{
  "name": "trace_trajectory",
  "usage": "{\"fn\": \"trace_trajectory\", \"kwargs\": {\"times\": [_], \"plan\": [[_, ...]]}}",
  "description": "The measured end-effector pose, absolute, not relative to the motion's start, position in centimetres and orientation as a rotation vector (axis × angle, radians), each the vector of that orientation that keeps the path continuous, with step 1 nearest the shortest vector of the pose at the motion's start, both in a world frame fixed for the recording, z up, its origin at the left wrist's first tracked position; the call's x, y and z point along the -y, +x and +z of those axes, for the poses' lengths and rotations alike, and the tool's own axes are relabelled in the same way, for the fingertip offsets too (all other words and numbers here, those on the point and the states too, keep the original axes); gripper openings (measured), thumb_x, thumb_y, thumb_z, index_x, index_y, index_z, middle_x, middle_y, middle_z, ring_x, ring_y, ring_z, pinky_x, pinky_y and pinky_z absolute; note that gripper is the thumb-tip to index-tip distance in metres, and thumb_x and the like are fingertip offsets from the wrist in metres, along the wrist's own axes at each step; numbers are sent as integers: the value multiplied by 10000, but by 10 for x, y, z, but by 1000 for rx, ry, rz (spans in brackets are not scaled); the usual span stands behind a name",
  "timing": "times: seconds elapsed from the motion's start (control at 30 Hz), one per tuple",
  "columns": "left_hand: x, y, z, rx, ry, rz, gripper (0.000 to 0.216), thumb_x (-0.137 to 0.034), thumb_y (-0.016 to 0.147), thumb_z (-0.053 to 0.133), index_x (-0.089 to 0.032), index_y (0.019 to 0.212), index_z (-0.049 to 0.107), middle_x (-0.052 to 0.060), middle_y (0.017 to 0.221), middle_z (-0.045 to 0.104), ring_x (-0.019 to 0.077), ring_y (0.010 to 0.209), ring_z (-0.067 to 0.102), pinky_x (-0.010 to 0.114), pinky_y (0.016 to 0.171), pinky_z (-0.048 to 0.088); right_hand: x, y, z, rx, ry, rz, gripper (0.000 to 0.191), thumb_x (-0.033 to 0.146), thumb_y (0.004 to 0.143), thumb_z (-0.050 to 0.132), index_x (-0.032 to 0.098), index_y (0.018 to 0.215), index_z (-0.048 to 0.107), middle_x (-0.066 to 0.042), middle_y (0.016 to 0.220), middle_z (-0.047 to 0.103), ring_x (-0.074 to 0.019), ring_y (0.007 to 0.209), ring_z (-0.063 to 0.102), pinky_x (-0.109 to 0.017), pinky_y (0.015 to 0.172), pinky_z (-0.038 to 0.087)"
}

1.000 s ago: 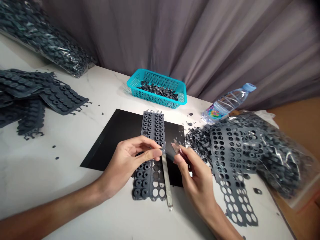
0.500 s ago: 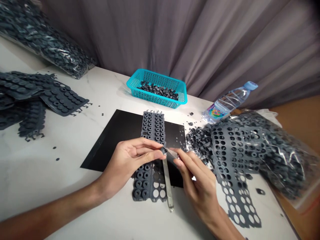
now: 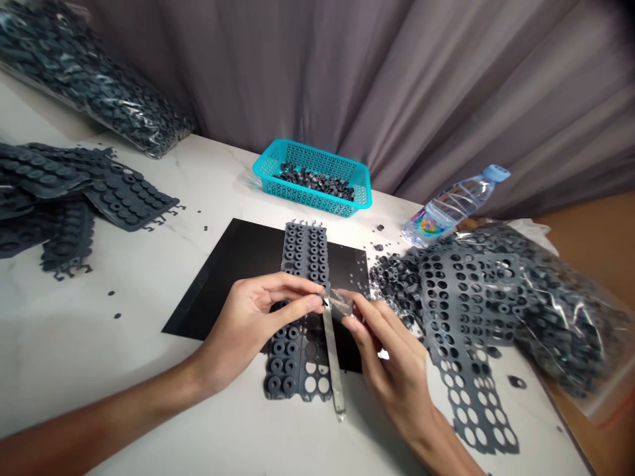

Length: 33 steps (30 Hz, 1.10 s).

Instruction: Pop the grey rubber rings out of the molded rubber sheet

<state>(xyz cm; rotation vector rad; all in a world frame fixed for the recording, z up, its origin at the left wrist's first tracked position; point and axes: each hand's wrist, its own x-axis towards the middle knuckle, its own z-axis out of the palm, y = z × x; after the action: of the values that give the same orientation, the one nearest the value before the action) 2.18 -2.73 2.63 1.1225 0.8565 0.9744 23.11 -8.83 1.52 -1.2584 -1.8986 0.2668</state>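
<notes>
My left hand (image 3: 270, 304) pinches a small black rubber piece (image 3: 324, 301) between thumb and fingertips; the fingers hide most of it. In my right hand (image 3: 391, 350), a small pointed blade (image 3: 342, 303) with a clear, shiny wrap is held between thumb and fingers, its tip at the rubber piece. Beneath both hands lies a dark grey rubber sheet (image 3: 305, 254) with rows of ring-shaped parts. Several of its holes near the lower right are open. A long, narrow, pale flat strip (image 3: 335, 363) rests along the sheet's right edge.
Under the sheet is a black mat (image 3: 208, 284). Behind stands a turquoise basket (image 3: 312, 198) holding small black parts. Right are a tilted water bottle (image 3: 451, 205), loose parts (image 3: 397, 277), a punched-out sheet (image 3: 446, 317) and a filled bag (image 3: 560, 317). More sheets (image 3: 124, 192) and another bag (image 3: 99, 86) lie left.
The blade in my right hand has turned slightly at the rubber piece. Both hands otherwise keep nearly the same place, and the whole view has shifted a little.
</notes>
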Motion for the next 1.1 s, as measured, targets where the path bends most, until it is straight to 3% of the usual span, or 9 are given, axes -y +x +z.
{"fn": "trace_trajectory", "kwargs": {"times": [0.2, 0.57, 1.1], "plan": [[26, 22, 22, -888, 1247, 1016, 120, -298, 909, 810, -227, 1006, 805, -22, 832, 801, 104, 808, 767, 141, 841, 600, 87, 232, 16, 1927, -1262, 262, 381, 84, 1036, 556, 167, 1407, 581, -89, 1029, 687, -168, 815, 649, -290, 711, 514], [31, 22, 21, -942, 1452, 1191, 274, -252, 862, 853, -239, 1077, 683, -32, 900, 755, 112, 847, 739, 172, 813, 608, 87, 232, 17, 1970, -1220, 241, 376, 33, 1023, 543, 169, 1369, 601, -87, 1034, 709, -159, 810, 641, -289, 699, 504], [33, 22, 24, -908, 1465, 1124, 183, -265, 917, 800, -217, 1018, 655, -14, 940, 727, 126, 893, 722, 206, 855, 602, 88, 232, 16, 1946, -1246, 354, 404, 75, 1045, 530, 188, 1428, 587, -96, 1075, 705, -166, 838, 634, -295, 722, 519]]}}
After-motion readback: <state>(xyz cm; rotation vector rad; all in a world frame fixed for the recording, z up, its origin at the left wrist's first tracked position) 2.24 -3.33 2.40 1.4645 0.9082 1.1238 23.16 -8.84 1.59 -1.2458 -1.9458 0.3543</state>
